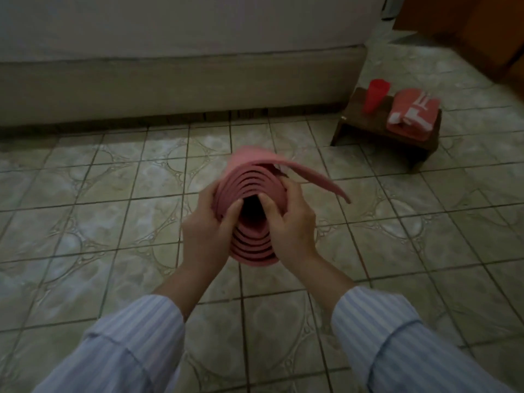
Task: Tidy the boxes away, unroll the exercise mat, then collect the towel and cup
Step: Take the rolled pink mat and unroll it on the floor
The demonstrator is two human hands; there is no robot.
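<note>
A rolled pink exercise mat is held up in front of me, its spiral end facing the camera and its loose outer flap curling off to the right. My left hand grips the roll's left side with the thumb tucked into the hollow core. My right hand grips the right side, thumb also inside the core. A red cup stands upright on a small dark wooden stool at the right. A folded red towel with white markings lies on the same stool, right of the cup. No boxes are in view.
A bed with a pale sheet and beige base runs along the far side. Patterned grey-green floor tiles spread under and around me. Orange-brown wooden furniture stands at the top right corner.
</note>
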